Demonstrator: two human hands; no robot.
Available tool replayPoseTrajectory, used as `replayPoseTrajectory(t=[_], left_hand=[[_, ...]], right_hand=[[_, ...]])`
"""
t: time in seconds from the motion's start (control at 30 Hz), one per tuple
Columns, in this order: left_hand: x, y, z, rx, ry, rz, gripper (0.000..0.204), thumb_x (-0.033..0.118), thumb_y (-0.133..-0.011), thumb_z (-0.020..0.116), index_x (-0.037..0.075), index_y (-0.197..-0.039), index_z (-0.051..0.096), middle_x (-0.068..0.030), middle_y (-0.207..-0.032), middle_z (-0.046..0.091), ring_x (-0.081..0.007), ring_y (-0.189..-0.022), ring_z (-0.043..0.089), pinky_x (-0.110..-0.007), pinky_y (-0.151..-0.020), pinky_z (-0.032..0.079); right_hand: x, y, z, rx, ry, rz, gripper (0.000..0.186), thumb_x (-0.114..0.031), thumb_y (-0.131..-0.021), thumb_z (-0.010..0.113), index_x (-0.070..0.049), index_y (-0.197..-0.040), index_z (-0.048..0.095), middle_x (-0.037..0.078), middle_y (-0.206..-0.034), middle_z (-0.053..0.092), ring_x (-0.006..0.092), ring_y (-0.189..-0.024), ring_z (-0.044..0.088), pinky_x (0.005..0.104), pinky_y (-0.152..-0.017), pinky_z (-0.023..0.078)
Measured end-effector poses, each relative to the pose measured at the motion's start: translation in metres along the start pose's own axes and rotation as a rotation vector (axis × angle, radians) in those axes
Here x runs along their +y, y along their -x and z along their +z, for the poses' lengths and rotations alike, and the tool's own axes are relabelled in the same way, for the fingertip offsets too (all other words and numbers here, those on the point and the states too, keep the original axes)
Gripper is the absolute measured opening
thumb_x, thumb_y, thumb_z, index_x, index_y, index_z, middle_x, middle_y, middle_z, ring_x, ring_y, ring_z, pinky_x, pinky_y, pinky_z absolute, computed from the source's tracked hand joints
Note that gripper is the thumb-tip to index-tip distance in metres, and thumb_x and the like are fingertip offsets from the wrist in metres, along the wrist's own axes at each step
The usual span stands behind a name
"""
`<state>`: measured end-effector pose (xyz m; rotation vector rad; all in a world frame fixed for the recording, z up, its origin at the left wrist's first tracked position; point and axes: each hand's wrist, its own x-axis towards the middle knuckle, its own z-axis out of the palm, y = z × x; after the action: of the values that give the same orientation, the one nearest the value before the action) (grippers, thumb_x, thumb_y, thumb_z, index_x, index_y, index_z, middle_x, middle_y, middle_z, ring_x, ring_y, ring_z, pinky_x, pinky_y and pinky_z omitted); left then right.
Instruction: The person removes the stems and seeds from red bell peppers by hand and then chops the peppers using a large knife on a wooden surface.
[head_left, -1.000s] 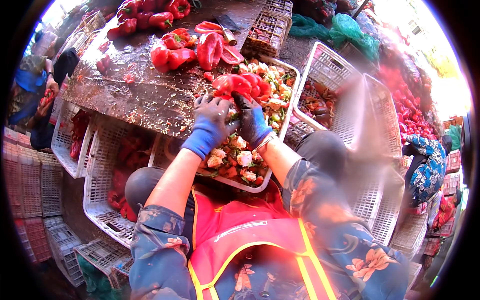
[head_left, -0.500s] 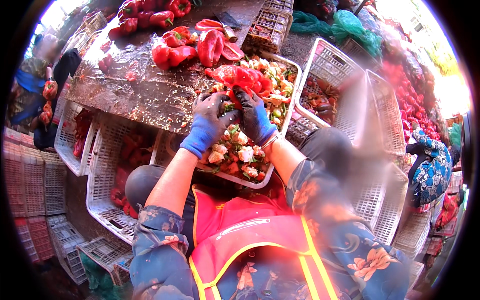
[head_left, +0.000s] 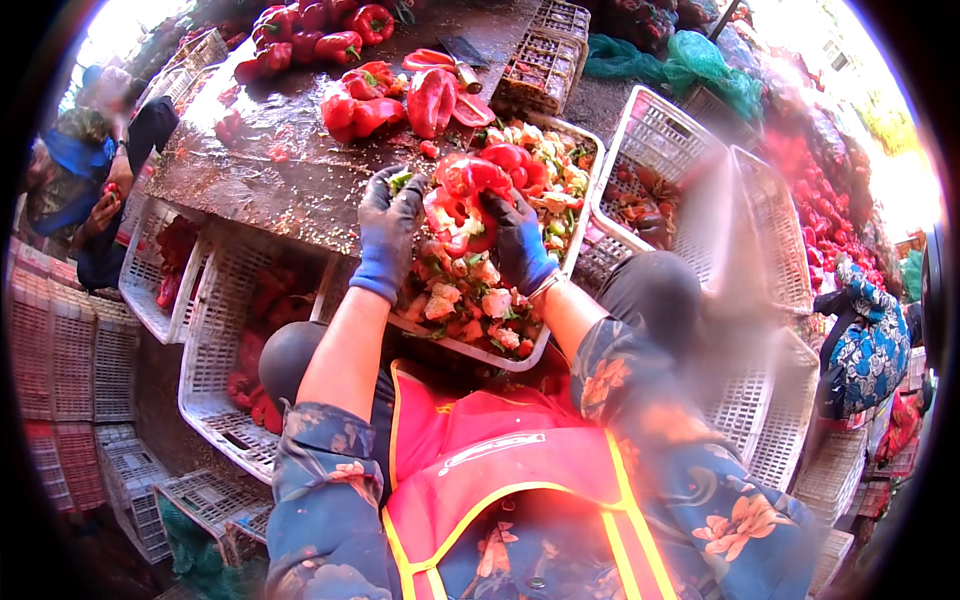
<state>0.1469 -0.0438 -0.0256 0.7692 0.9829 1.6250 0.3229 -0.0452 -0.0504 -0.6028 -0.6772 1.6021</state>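
Open way over the counter (head_left: pixel 270 190) left of the left grip (head_left: pixel 388 222), held bell pepper (head_left: pixel 445 212) blocking the gap to the right grip (head_left: pixel 520 235), cut peppers (head_left: pixel 365 112) and knife (head_left: pixel 463 52) beyond.

"How does the counter (head_left: pixel 270 180) look?"
"Glossy and wet-looking over a rough top."
"The red pepper (head_left: pixel 452 222) beside it?"
"Smooth, shiny skin."
"The gloves (head_left: pixel 381 235) there?"
"Matt and dark, with blue knitted cuffs (head_left: pixel 375 275)."
"The crate (head_left: pixel 672 122) right of the counter?"
"White plastic lattice."
"The knife (head_left: pixel 458 50) on the counter?"
"Dark metal blade."
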Motion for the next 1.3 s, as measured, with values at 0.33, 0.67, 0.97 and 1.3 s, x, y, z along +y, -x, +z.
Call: replayPoseTrajectory(t=[0.33, 0.67, 0.97, 1.3], left_hand=[[0.038, 0.053, 0.018, -0.44, -1.457, 0.726, 0.05, 0.045, -0.083, 0.079, 0.009, -0.116, 0.07, -0.0175, -0.113, 0.068, -0.0369, -0.104, 0.065, -0.045, -0.086, 0.052], [0.014, 0.033, 0.028, -0.611, -1.756, 0.245, 0.047, 0.06, -0.074, 0.078, 0.017, -0.095, 0.072, -0.0108, -0.086, 0.074, -0.0333, -0.079, 0.072, -0.046, -0.072, 0.057], [0.002, 0.034, 0.011, -0.509, -1.356, 0.284, 0.036, 0.042, -0.074, 0.083, 0.013, -0.094, 0.076, -0.014, -0.082, 0.073, -0.0353, -0.078, 0.071, -0.045, -0.07, 0.056], [-0.003, 0.052, 0.015, -0.499, -1.216, 0.185, 0.031, 0.036, -0.08, 0.082, 0.01, -0.096, 0.077, -0.0137, -0.079, 0.073, -0.0296, -0.07, 0.072, -0.038, -0.066, 0.054]], right_hand=[[-0.013, 0.001, 0.004, -0.012, 0.147, -0.079, 0.044, -0.014, -0.102, 0.063, -0.002, -0.144, 0.054, 0.008, -0.132, 0.064, 0.0141, -0.118, 0.061, 0.0291, -0.103, 0.049], [-0.011, 0.007, 0.02, -0.025, 0.559, -0.132, 0.055, -0.017, -0.098, 0.067, -0.001, -0.148, 0.049, 0.011, -0.131, 0.064, 0.0165, -0.117, 0.058, 0.0312, -0.104, 0.046], [-0.007, -0.003, 0.005, -0.06, 0.589, -0.102, 0.051, -0.017, -0.098, 0.067, 0.001, -0.144, 0.053, 0.01, -0.129, 0.067, 0.0151, -0.115, 0.061, 0.0308, -0.102, 0.048], [-0.031, 0.01, 0.0, -0.239, 0.465, 0.003, 0.053, -0.02, -0.099, 0.067, 0.002, -0.144, 0.052, 0.01, -0.14, 0.06, 0.0164, -0.129, 0.054, 0.0311, -0.112, 0.041]])
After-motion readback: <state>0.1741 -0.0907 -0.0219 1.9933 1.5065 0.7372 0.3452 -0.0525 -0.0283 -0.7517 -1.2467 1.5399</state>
